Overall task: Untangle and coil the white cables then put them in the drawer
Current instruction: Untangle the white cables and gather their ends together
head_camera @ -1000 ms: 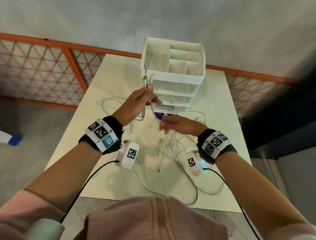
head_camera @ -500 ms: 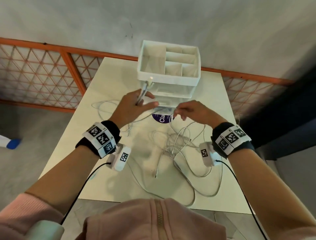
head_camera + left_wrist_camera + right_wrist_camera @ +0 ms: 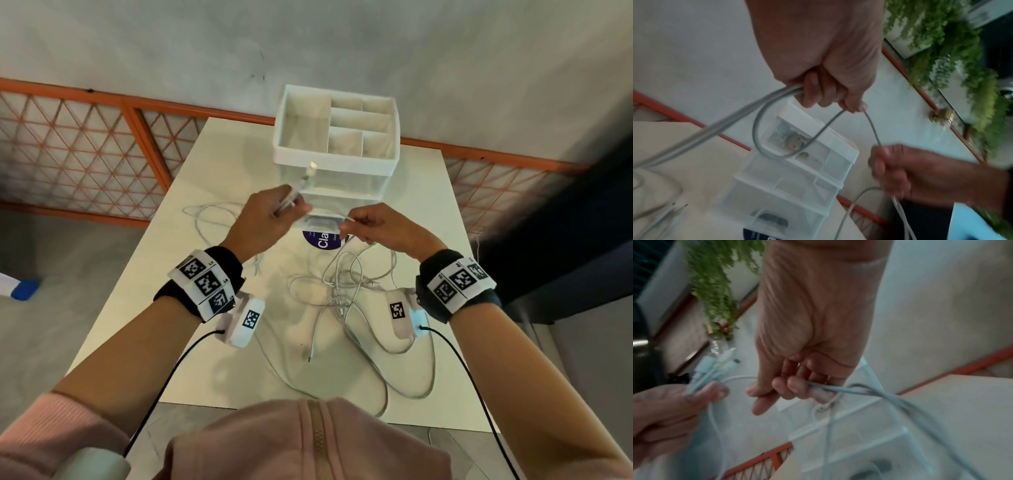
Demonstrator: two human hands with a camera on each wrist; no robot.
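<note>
Several white cables lie tangled (image 3: 342,294) on the cream table (image 3: 164,308). My left hand (image 3: 284,209) grips a bundle of cable ends, and one connector (image 3: 311,168) sticks up in front of the white drawer unit (image 3: 337,161). In the left wrist view a cable loop (image 3: 764,146) hangs from that fist (image 3: 826,92). Just to the right, my right hand (image 3: 356,222) pinches a single strand (image 3: 346,218) leading to the left hand. In the right wrist view its fingers (image 3: 797,386) curl round the cable (image 3: 842,389). The clear drawers (image 3: 342,188) look closed.
A round purple label (image 3: 322,241) lies in front of the drawer unit. One cable loop (image 3: 209,219) lies at the table's left, and another (image 3: 404,390) reaches the near edge. An orange lattice railing (image 3: 102,144) and a wall stand behind. A blue and white object (image 3: 20,287) is on the floor.
My right hand has lifted off the tangle, moved forward beside the left hand, and taken a strand between its fingers. The left hand keeps its grip on the cable ends.
</note>
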